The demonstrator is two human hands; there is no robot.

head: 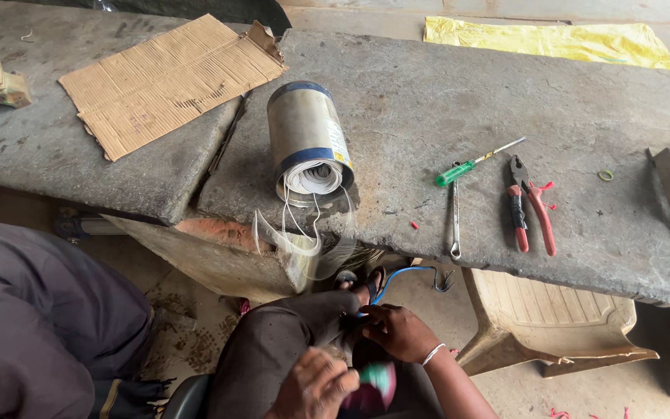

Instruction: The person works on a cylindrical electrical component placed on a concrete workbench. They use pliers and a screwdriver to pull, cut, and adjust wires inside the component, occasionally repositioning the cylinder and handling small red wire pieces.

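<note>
My right hand (401,332), with a white band at the wrist, pinches a blue wire (405,271) just past my raised knee (273,341). The wire curves up and right to a dark frayed end under the bench edge. My left hand (316,384) is lower, closed around a small blurred green and pink object (378,379); what it is I cannot tell. On the stone bench (428,101) above stands a grey cylinder with blue bands (308,140), lying on its side. White insulating sheets and thin strips spill from its open end.
A green-handled screwdriver (459,171), a spanner (455,221) and red-handled pliers (529,206) lie on the bench's right half. Cardboard (168,77) is at back left, a yellow bag (552,39) behind. A beige plastic chair (544,318) sits under the bench. Dark clothing (32,310) fills the left.
</note>
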